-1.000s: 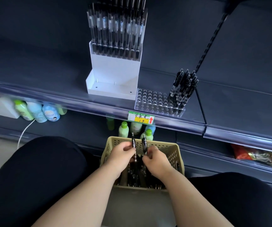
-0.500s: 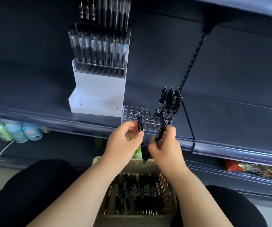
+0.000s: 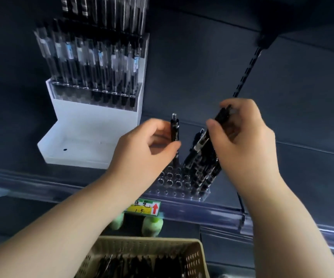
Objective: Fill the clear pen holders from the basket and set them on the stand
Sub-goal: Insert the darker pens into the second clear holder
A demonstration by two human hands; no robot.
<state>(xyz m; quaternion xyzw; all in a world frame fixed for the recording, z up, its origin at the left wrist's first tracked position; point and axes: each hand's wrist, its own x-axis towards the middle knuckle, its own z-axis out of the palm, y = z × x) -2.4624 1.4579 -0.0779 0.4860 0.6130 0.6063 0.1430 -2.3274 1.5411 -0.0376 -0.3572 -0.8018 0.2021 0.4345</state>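
Observation:
A clear pen holder [image 3: 174, 182] with rows of holes lies on the dark shelf, its right side filled with black pens [image 3: 202, 169]. My left hand [image 3: 142, 149] pinches one black pen [image 3: 175, 131] upright over the holder's open holes. My right hand [image 3: 244, 137] holds another black pen [image 3: 220, 119], slanted above the standing pens. The white stepped stand [image 3: 81, 137] is at the left, its upper tier carrying a clear holder full of pens [image 3: 94, 77]. The beige basket [image 3: 194, 255] with black pens sits at the bottom.
A yellow-green price label [image 3: 144, 207] hangs on the shelf's front rail, with green bottles [image 3: 152, 225] on the shelf below. A slotted black upright [image 3: 246, 71] runs up the back wall at the right.
Both hands have risen from the basket, each with a pen, to above the clear holder on the shelf. The view has tilted upward.

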